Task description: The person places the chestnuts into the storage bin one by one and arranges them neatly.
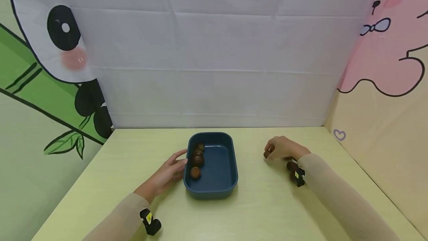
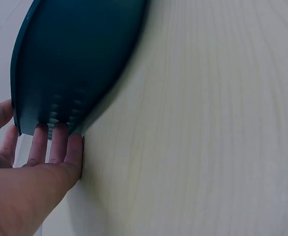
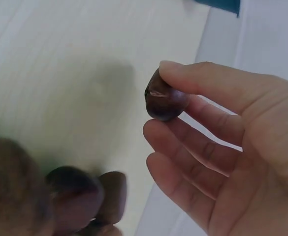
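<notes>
My right hand (image 1: 284, 147) is over the right part of the table, pinching a brown chestnut (image 3: 166, 101) between thumb and fingers. A slit in the chestnut's shell shows in the right wrist view. More chestnuts (image 3: 75, 199) lie on the table beside that hand, partly hidden under the wrist in the head view. My left hand (image 1: 169, 173) rests its outstretched fingers against the left side of a dark blue rectangular box (image 1: 219, 165). In the left wrist view, the fingertips touch the box's outer wall (image 2: 80, 59). Several chestnuts (image 1: 195, 173) lie along the box's left side.
The pale wood-grain table (image 1: 254, 211) carries the box near its middle. A white sheet (image 1: 220, 48) hangs behind it, and printed panels (image 1: 378, 122) stand at both sides. Each wrist wears a small black camera (image 1: 150, 223).
</notes>
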`<state>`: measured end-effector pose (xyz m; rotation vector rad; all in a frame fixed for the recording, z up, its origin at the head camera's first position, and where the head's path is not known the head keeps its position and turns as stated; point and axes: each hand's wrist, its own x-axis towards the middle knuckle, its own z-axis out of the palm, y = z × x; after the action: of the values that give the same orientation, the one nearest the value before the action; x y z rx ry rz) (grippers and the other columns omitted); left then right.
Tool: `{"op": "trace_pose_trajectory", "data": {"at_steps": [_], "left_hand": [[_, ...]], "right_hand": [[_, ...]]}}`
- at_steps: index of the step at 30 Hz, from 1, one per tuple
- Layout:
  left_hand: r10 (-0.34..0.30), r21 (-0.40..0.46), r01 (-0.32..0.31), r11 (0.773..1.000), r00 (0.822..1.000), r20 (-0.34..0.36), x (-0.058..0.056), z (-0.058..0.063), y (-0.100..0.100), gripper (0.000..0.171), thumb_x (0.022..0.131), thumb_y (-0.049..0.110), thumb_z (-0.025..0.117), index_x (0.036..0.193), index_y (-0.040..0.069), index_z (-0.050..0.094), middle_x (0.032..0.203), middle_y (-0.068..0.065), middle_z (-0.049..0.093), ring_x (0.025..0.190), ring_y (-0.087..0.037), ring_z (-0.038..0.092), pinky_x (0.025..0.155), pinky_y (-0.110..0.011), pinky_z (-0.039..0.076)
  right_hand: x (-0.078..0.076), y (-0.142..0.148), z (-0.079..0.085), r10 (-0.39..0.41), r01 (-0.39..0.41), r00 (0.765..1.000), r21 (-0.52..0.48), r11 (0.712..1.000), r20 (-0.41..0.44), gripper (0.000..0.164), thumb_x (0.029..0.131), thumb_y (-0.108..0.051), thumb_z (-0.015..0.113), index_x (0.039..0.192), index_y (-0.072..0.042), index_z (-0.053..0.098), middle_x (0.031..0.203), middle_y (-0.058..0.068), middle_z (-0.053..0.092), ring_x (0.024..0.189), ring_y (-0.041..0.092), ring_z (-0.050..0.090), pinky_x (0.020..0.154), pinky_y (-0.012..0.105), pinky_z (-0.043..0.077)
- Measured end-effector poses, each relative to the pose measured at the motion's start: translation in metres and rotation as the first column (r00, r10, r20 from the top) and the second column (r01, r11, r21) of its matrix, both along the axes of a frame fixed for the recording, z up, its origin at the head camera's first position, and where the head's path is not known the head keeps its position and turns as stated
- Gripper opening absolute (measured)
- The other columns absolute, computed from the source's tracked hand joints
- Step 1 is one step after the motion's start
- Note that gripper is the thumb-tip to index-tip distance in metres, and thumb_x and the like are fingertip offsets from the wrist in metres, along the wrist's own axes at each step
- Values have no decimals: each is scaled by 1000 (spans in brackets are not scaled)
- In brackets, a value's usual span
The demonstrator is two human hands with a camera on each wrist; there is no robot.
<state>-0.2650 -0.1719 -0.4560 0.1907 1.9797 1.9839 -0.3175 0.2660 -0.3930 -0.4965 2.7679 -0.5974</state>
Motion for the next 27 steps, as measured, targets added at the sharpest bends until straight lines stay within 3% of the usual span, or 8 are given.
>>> {"op": "trace_pose_trajectory", "data": {"at_steps": [7,16,21,27], "left_hand": [[-9,4,9,1000,1000,-10,1,1,0,61,106,30,54,158,17,25,147,-23,39,130,-35,50,111,-55,34],[-10,15,10,1000,1000,-4,-1,0,-1,61,106,30,53,158,18,25,147,-23,39,130,-35,51,111,-54,34],[-9,18,9,1000,1000,-5,-1,-1,0,60,106,29,53,158,18,25,148,-24,38,131,-36,50,111,-54,35],[-9,18,9,1000,1000,-3,-1,-1,0,60,106,29,53,158,18,25,148,-23,39,132,-35,49,111,-54,35]], "right_hand": [[11,-26,26,113,-118,991,-62,991,-78,29,85,-15,79,111,-6,71,98,0,71,97,20,64,89,44,50],[34,-76,47,223,-245,963,-149,958,-149,25,87,-13,77,112,-8,71,99,-2,69,85,14,66,78,33,54],[43,-108,42,303,-332,936,-159,930,-181,30,90,-15,76,118,-8,70,106,-2,68,84,14,66,75,29,54],[47,-143,17,384,-417,897,-133,899,-218,29,89,-17,77,117,-10,70,108,-4,68,86,12,65,75,25,53]]}}
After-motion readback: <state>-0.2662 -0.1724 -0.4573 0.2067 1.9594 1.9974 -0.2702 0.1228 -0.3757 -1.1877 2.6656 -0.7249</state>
